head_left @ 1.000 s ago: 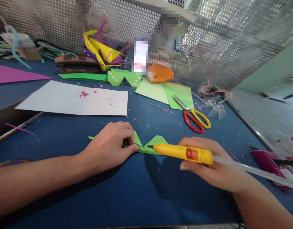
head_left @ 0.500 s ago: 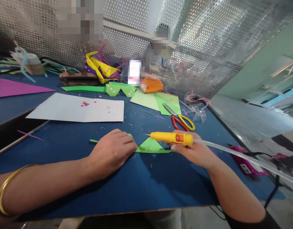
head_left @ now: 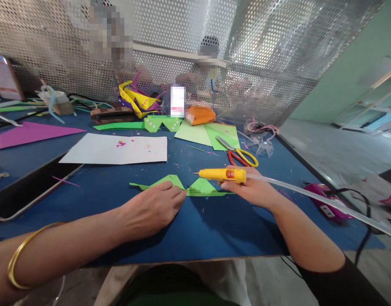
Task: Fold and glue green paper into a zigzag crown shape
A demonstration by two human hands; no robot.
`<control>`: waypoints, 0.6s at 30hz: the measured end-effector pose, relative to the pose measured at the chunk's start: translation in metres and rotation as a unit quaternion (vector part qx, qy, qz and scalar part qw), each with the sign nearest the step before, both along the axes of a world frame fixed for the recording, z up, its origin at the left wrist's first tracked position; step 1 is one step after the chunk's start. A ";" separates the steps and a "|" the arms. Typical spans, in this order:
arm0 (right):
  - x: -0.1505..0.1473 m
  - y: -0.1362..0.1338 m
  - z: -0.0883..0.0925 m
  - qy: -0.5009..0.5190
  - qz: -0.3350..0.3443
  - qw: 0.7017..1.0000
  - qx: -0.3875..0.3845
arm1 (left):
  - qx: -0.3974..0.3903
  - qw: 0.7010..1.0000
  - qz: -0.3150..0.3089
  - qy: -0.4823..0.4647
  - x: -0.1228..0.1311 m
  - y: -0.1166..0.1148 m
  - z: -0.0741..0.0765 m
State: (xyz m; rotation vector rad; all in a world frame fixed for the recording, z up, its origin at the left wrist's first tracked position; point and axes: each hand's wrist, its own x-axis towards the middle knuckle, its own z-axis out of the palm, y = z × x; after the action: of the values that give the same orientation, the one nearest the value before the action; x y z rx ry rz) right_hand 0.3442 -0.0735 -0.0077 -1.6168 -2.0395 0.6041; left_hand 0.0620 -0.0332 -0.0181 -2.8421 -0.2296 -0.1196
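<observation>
My left hand (head_left: 159, 205) rests on the table with its fingers closed on a green paper cut-out (head_left: 202, 187) shaped like glasses, its two lens parts pointing away from me. The hand covers part of the left half. My right hand (head_left: 251, 187) grips a yellow hot glue pen (head_left: 222, 174), a long clear glue stick (head_left: 291, 188) running out of its back. The pen's thin tip points left, above the cut-out's right half; whether it touches the paper I cannot tell.
Scissors (head_left: 238, 154) lie on pale green sheets (head_left: 195, 135) behind my right hand. Finished green paper glasses (head_left: 162, 123), a white sheet (head_left: 141, 148) and an orange packet (head_left: 200, 115) sit farther back. A black slab-like object (head_left: 32, 187) lies left. A pink box (head_left: 327, 203) stands right.
My left hand has shifted back toward me along the cut-out, so more of its left half shows. The glue pen has moved slightly left. The view has tilted and shifted a little.
</observation>
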 end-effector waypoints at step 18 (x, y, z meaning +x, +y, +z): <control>-0.009 -0.001 0.011 -0.012 -0.010 1.000 -0.012 | -0.056 0.974 0.200 -0.085 -0.008 -0.023 -0.001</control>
State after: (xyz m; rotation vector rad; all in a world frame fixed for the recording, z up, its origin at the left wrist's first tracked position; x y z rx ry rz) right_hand 0.3356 -0.0750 0.0030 -1.6641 -2.0387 0.6053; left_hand 0.0535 -0.0558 -0.0196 -2.8291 -0.8629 -0.2721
